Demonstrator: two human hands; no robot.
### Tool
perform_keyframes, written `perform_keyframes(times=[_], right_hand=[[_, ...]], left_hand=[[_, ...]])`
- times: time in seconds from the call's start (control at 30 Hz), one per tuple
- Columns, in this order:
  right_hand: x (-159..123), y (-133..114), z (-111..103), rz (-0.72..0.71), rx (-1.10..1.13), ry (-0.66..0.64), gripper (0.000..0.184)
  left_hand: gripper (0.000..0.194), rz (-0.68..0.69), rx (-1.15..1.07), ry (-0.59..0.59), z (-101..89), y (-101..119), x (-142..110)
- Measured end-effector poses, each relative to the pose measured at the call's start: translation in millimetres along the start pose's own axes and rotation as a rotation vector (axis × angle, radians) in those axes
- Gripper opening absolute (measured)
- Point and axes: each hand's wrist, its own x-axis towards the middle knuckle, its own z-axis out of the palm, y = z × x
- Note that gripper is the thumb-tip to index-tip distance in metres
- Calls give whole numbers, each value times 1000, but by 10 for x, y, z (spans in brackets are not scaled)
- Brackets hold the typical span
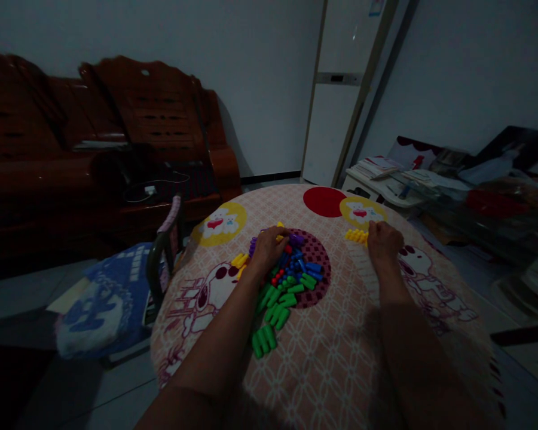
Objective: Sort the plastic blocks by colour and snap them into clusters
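Observation:
A heap of small plastic pegs (291,280), green, blue, red, purple and yellow, lies in the middle of a round table (341,364) covered with a pink patterned cloth. My left hand (268,246) rests on the far left of the heap, fingers curled down among the pegs; what they grip is hidden. My right hand (383,242) sits further right, fingers bent onto a short row of yellow pegs (356,236). A few yellow pegs (240,260) lie left of my left hand. Green pegs (263,340) trail toward me.
A chair with a blue cushion (116,298) stands at the table's left. A dark wooden sofa (94,149) fills the left wall. A tall white appliance (341,89) stands in the corner. Low shelves with papers and clutter (430,179) line the right.

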Motion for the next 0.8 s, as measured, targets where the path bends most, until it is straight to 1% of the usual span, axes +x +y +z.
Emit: perform_keyframes(times=[0.07, 0.1, 0.13, 0.2, 0.27, 0.3, 0.4, 0.53, 0.6, 0.7, 0.73, 0.8], right_hand=[[-37, -129, 1, -77, 49, -47, 40], [-69, -197, 9, -124, 68, -80, 39], [-106, -262, 21, -171, 81, -117, 38], [-182, -369, 47, -264, 99, -193, 37], [-240, -439, 66, -327, 116, -251, 36], [-259, -462, 70, -344, 125, -269, 36], [-274, -505, 54, -359, 158, -285, 35], [-272, -578, -17, -387, 287, -294, 35], [-287, -635, -62, -396, 384, -306, 35], [-326, -739, -142, -402, 542, -359, 33], [-342, -777, -173, -407, 597, -385, 31], [-377, -852, -240, -426, 714, -439, 27]], left_hand=[[28, -71, 37, 131, -38, -107, 18], [31, -114, 61, 165, -51, -169, 25], [33, -160, 83, 168, -58, -231, 31], [36, -232, 115, 90, -56, -333, 35], [36, -251, 136, -14, -41, -389, 35], [36, -242, 143, -43, -33, -399, 34], [35, -201, 161, -43, -19, -380, 34], [28, -221, 109, -42, -47, -320, 31], [25, -223, 45, -9, -87, -274, 30], [24, -158, -74, 76, -169, -167, 33], [25, -131, -131, 79, -193, -121, 34], [26, -82, -263, 23, -221, -22, 33]])
